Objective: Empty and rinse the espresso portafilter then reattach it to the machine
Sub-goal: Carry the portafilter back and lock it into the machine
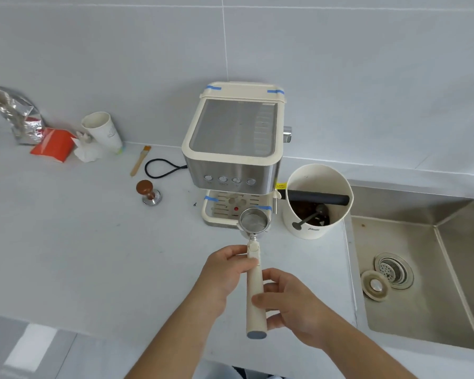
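The sink [411,283] lies at the right; the espresso machine [234,149] stands far centre, a knock box [316,201] just right of it. Both hands, left hand [225,277] and right hand [290,305], clasp the portafilter [254,269] handle; its seemingly empty basket hovers near the drip tray.

The espresso machine [231,149] hides its own group head under the overhanging top. The portafilter [254,222] handle is partly covered by the left hand [225,272] and right hand [290,302]. At three o'clock the sink [422,310] runs off the frame. At nine o'clock the foil bag [14,113] is cut by the edge.
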### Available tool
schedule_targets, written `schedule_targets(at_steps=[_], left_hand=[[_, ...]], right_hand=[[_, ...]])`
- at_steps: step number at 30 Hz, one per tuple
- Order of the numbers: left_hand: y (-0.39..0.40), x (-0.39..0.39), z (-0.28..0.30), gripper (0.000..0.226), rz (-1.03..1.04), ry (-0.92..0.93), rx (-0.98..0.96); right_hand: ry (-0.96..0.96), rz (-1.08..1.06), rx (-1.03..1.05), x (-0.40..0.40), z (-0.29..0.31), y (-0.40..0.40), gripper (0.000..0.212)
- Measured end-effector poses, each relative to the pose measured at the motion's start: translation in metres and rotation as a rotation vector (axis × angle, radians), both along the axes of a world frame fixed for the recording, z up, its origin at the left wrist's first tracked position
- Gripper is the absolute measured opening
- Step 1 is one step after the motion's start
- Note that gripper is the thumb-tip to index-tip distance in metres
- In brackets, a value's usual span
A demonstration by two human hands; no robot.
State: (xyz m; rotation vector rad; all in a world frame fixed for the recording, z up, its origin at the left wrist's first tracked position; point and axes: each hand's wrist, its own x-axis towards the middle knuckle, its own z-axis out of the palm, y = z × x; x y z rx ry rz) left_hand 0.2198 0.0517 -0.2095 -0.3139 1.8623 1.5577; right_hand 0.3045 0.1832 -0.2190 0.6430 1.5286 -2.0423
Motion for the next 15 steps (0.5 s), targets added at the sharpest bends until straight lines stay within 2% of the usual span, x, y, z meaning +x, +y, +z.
schedule_targets(at_steps=[6, 15], left_hand=[[-0.017, -0.021, 0.0, 0.026, -0.027, 0.003, -0.005], [-0.057, -0.07, -0.01, 0.028, -0.265, 0.064, -0.05]], right_hand=[[-0.006, 0.023, -0.021, -0.023, -0.004, -0.011, 0.041], [-0.031, -0.15, -0.032, -0.051, -0.014, -0.066, 0.037]])
